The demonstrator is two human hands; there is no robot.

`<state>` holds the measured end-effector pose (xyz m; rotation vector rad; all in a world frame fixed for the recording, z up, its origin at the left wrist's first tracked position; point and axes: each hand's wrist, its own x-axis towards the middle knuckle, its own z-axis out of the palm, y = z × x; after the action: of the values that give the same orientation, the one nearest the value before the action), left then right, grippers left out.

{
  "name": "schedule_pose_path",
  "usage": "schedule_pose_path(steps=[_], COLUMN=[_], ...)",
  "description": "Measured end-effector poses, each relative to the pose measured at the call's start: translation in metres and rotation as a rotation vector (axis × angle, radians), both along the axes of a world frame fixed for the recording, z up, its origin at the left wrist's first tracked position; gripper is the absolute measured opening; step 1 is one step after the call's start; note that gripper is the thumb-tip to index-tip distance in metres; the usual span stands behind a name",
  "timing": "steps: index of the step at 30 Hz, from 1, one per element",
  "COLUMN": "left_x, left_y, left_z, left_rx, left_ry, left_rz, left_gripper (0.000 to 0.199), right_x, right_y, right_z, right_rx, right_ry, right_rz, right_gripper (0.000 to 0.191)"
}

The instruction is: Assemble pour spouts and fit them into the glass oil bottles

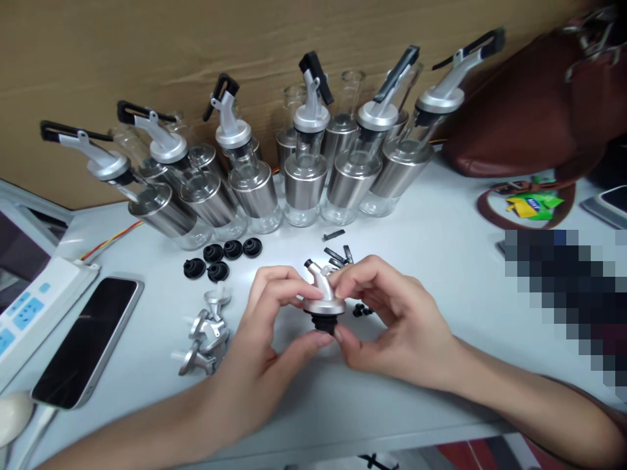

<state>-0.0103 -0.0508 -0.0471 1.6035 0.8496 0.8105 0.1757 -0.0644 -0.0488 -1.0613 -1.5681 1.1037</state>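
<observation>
A silver pourer top (324,303) with a black ribbed stopper under it stands upright between both hands. My left hand (274,320) pinches it from the left, fingers on the silver disc and thumb under the stopper. From the right, my right hand (392,320) grips its spout and base. Several black stoppers (218,271) lie at the left, above a pile of silver pourer tops (208,336). Small black levers (337,256) and tiny black caps (361,310) lie near my right hand, partly hidden by it.
Bottles with fitted pourers (305,183) stand in a row at the back, more bottles behind them. A phone (88,343) and power strip (27,313) are at the left. At the right are a brown bag (529,111) and a green-yellow packet (533,205).
</observation>
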Motion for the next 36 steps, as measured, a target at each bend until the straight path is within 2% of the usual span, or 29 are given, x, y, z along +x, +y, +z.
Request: schedule_pose_path(steps=[3, 6, 8, 10, 12, 13, 17, 20, 22, 25, 27, 32, 36], left_x=[0.001, 0.003, 0.005, 0.007, 0.009, 0.010, 0.011, 0.010, 0.010, 0.009, 0.008, 0.007, 0.006], left_y=[-0.002, -0.023, -0.042, -0.056, -0.062, -0.062, -0.049, -0.040, -0.036, -0.032, -0.028, -0.022, -0.020], left_z=[0.006, 0.007, -0.001, -0.014, -0.026, -0.031, -0.035, -0.036, -0.038, -0.042, -0.043, -0.040, -0.036], left_rx=[0.038, -0.013, -0.059, -0.115, -0.139, -0.140, -0.129, -0.137, -0.169, -0.200, -0.181, -0.129, -0.055], left_ry=[-0.064, -0.187, -0.254, -0.288, -0.227, -0.202, -0.120, -0.094, -0.079, -0.084, -0.110, -0.124, -0.073], left_rz=[0.101, 0.201, 0.073, -0.106, -0.243, -0.271, -0.241, -0.176, -0.147, -0.113, -0.085, -0.079, -0.138], left_gripper=[0.030, 0.033, 0.038, 0.034, 0.035, 0.037, 0.035, 0.034, 0.036, 0.036, 0.035, 0.042, 0.051], right_x=[0.000, 0.001, 0.002, 0.004, 0.007, 0.009, 0.022, 0.037, 0.045, 0.053, 0.053, 0.053, 0.056], right_y=[0.000, 0.003, 0.007, 0.010, 0.013, 0.015, 0.025, 0.036, 0.041, 0.046, 0.046, 0.045, 0.045], right_z=[-0.003, -0.006, -0.006, -0.006, -0.005, -0.004, 0.003, 0.006, 0.005, 0.004, 0.003, -0.001, -0.007], right_rx=[0.019, -0.006, -0.048, -0.068, -0.055, -0.036, 0.073, 0.088, 0.083, 0.105, 0.063, -0.119, -0.123], right_ry=[0.044, 0.187, 0.246, 0.276, 0.302, 0.310, 0.242, 0.035, -0.197, -0.567, -0.736, -0.927, -0.971], right_rz=[-0.014, -0.088, -0.161, -0.233, -0.293, -0.327, -0.479, -0.530, -0.500, -0.369, -0.280, -0.082, -0.017], right_gripper=[0.035, 0.032, 0.023, 0.016, 0.013, 0.012, 0.010, 0.007, 0.005, 0.008, 0.009, 0.016, 0.022])
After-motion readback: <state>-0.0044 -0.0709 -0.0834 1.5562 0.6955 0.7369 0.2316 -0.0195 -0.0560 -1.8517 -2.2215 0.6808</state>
